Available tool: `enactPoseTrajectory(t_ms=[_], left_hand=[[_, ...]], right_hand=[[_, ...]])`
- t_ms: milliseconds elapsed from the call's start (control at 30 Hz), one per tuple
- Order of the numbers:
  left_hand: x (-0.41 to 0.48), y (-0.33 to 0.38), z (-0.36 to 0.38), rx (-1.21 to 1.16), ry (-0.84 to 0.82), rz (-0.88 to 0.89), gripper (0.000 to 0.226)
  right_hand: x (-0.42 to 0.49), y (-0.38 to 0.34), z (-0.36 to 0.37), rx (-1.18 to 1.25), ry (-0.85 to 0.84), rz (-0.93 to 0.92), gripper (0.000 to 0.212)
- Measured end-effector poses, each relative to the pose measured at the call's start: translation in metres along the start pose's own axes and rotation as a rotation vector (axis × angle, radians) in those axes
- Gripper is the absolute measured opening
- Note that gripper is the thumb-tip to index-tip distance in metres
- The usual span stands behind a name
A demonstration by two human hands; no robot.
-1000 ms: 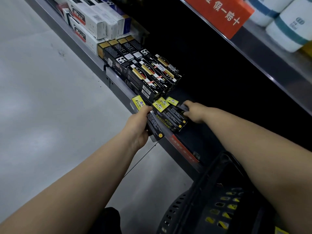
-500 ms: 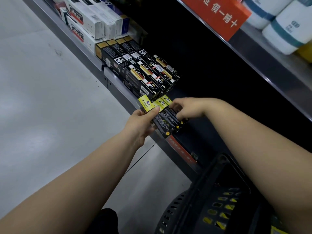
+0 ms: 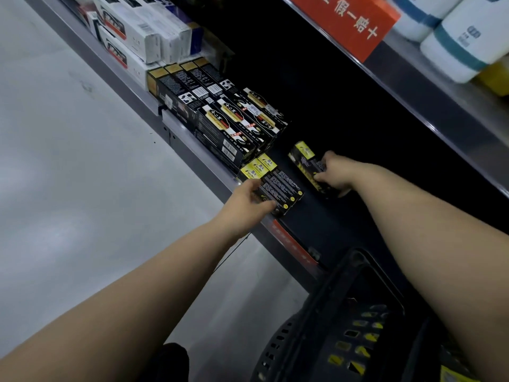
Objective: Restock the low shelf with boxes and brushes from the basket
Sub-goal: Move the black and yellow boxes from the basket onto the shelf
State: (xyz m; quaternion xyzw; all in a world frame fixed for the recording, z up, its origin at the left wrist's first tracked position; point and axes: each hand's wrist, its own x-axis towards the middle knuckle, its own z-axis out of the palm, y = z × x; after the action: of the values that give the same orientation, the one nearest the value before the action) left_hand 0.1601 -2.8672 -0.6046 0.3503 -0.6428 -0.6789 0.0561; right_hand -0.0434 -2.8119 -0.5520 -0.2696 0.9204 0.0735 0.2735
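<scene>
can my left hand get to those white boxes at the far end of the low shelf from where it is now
Probably not without shifting. The left hand rests on the yellow-tabbed boxes, and the stacked black boxes lie between it and the white boxes, well up the shelf.

I have both bare forearms stretched forward; my left hand (image 3: 249,201) lies loosely curled, my right hand (image 3: 334,172) clenched, grasping.

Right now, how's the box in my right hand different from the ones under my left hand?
The box in the right hand, the single box, is gripped deeper in on the low shelf; the front boxes lie at the shelf's edge under the left hand. The single box stands apart; the front boxes sit packed side by side. All are black with yellow ends.
</scene>
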Motion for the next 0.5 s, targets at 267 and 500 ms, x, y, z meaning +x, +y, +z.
enactPoseTrajectory(t_ms=[267, 500], left_hand=[[0.003, -0.008, 0.01, 0.09, -0.117, -0.042, 0.067], [-0.013, 0.004, 0.005, 0.078, -0.151, -0.022, 0.058]], right_hand=[[0.018, -0.027, 0.043, -0.161, -0.044, -0.129, 0.063], [-0.002, -0.027, 0.022, -0.222, -0.039, -0.113, 0.068]])
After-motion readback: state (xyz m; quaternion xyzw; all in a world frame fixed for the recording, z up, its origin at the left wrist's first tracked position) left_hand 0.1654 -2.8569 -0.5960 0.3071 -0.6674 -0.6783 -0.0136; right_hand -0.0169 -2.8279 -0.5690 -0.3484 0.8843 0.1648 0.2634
